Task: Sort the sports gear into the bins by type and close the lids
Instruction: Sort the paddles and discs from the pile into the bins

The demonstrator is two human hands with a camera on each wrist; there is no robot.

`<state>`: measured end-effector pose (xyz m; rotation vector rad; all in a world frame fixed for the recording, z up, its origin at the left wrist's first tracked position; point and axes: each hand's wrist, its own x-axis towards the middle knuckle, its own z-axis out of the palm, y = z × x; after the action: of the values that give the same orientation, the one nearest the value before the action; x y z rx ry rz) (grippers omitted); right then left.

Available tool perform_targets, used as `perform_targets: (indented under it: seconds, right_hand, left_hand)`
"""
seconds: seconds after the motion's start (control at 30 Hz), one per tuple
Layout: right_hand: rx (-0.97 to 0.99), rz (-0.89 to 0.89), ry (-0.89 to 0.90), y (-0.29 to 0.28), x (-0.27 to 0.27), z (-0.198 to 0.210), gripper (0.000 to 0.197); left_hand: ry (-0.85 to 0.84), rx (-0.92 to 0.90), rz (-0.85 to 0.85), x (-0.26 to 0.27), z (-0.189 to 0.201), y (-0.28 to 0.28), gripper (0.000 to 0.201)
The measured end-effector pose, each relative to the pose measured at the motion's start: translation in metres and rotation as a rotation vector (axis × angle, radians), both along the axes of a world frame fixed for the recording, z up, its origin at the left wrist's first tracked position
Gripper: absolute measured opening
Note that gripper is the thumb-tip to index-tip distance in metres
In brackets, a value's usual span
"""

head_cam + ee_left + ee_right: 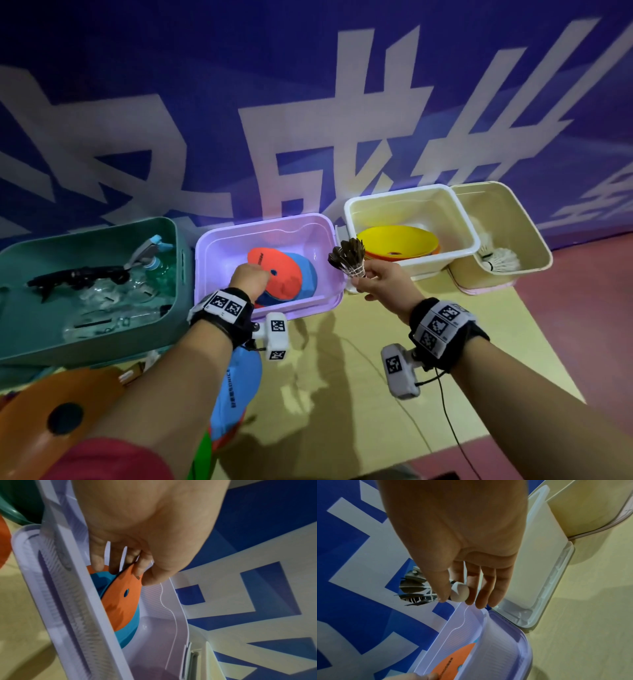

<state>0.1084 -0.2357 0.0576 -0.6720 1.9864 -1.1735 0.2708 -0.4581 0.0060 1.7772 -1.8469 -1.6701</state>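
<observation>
Pinching a flat orange plastic disc [122, 601] by its edge inside the open lilac plastic bin [212, 270], the left hand [248, 275] works low; the right hand [383, 279] holds a dark-feathered shuttlecock [347, 260] between that bin and the white plastic bin [459, 222].

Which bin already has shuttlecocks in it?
The beige bin at far right: white shuttlecocks lie inside. The white bin beside it holds cones.
</observation>
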Motion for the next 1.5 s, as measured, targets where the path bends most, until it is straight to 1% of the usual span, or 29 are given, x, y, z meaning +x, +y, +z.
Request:
perform_targets:
  seconds: [0.03,0.1,0.13,0.2,0.23,0.27,0.3,0.37,0.4,0.43,0.47,0.5,0.53,0.57,0.6,0.63,0.67,0.77,0.87,1.0,1.1,1.17,1.27,1.37,1.5]
  right_hand:
    - [0.0,-0.003,-0.001,-0.001,0.002,0.001,0.012]
    - [-0.004,0.0,0.0,-0.001,0.005,0.004,0.008]
    - [-0.003,0.001,0.002,0.0,0.005,0.005,0.008]
    - [-0.012,0.007,0.002,0.003,0.004,0.007,0.006]
    - [-0.023,0.013,0.005,0.004,0.003,0.007,0.013]
    - [-0.028,0.016,0.006,0.006,0.001,0.009,0.018]
    - [-0.026,0.012,0.006,0.007,0.0,0.011,0.019]
    - [-0.025,0.01,0.008,0.008,-0.006,0.016,0.014]
    - [-0.029,0.01,0.009,0.009,-0.01,0.018,0.011]
    - [-0.045,0.017,0.006,0.012,-0.015,0.022,0.01]
    - [-0.061,0.023,-0.006,0.015,-0.019,0.025,0.009]
    - [-0.078,0.026,-0.026,0.019,-0.026,0.027,0.01]
    - [-0.094,0.027,-0.051,0.023,-0.032,0.029,0.01]
    - [-0.109,0.028,-0.073,0.027,-0.04,0.032,0.012]
    - [-0.125,0.036,-0.084,0.034,-0.05,0.036,0.014]
    - [-0.135,0.045,-0.092,0.041,-0.06,0.039,0.016]
    - [-0.145,0.05,-0.103,0.051,-0.073,0.042,0.019]
    - [-0.162,0.032,-0.12,0.082,-0.115,0.049,0.028]
    - [-0.2,0.009,-0.126,0.116,-0.164,0.057,0.029]
    - [-0.206,-0.059,-0.082,0.164,-0.225,0.062,0.026]
    - [-0.184,-0.119,-0.041,0.193,-0.26,0.059,0.024]
    - [-0.155,-0.15,0.003,0.208,-0.281,0.056,0.022]
    - [-0.118,-0.164,0.061,0.222,-0.299,0.049,0.014]
    - [-0.077,-0.162,0.1,0.224,-0.309,0.04,0.011]
    - [0.022,-0.122,0.111,0.211,-0.317,0.017,0.021]
  left_hand:
    - [-0.024,0.024,-0.05,0.002,0.0,0.001,0.028]
    - [-0.099,-0.001,-0.137,0.004,-0.002,0.002,0.033]
    - [-0.11,-0.021,-0.123,0.004,-0.003,0.002,0.032]
    - [-0.111,-0.02,-0.084,0.005,0.0,0.006,0.02]
    - [-0.112,-0.017,-0.074,0.005,0.002,0.008,0.014]
    - [-0.103,-0.024,-0.07,0.005,0.006,0.011,0.012]
    - [-0.105,-0.035,-0.083,0.004,0.008,0.012,0.014]
    - [-0.112,-0.073,-0.103,0.002,0.017,0.016,0.023]
    - [-0.119,-0.096,-0.124,-0.001,0.023,0.018,0.022]
    - [-0.124,-0.114,-0.144,-0.005,0.029,0.021,0.017]
    - [-0.127,-0.136,-0.154,-0.009,0.033,0.025,0.008]
    - [-0.119,-0.16,-0.137,-0.016,0.038,0.03,0.005]
    - [-0.099,-0.172,-0.097,-0.023,0.044,0.036,0.009]
    - [-0.061,-0.176,-0.049,-0.03,0.048,0.043,0.013]
    - [-0.021,-0.183,0.002,-0.04,0.051,0.052,0.023]
    - [0.007,-0.197,0.03,-0.051,0.055,0.061,0.031]
    - [0.03,-0.225,0.041,-0.064,0.06,0.074,0.034]
    - [0.095,-0.288,0.041,-0.108,0.077,0.116,0.032]
    - [0.152,-0.337,0.022,-0.158,0.092,0.157,0.029]
    - [0.166,-0.361,-0.072,-0.222,0.102,0.209,0.027]
    - [0.151,-0.381,-0.137,-0.255,0.104,0.238,0.029]
    - [0.132,-0.394,-0.165,-0.273,0.104,0.253,0.031]
    - [0.126,-0.387,-0.179,-0.287,0.103,0.27,0.03]
    - [0.118,-0.373,-0.164,-0.295,0.1,0.278,0.026]
    - [0.108,-0.382,-0.128,-0.297,0.096,0.281,0.022]
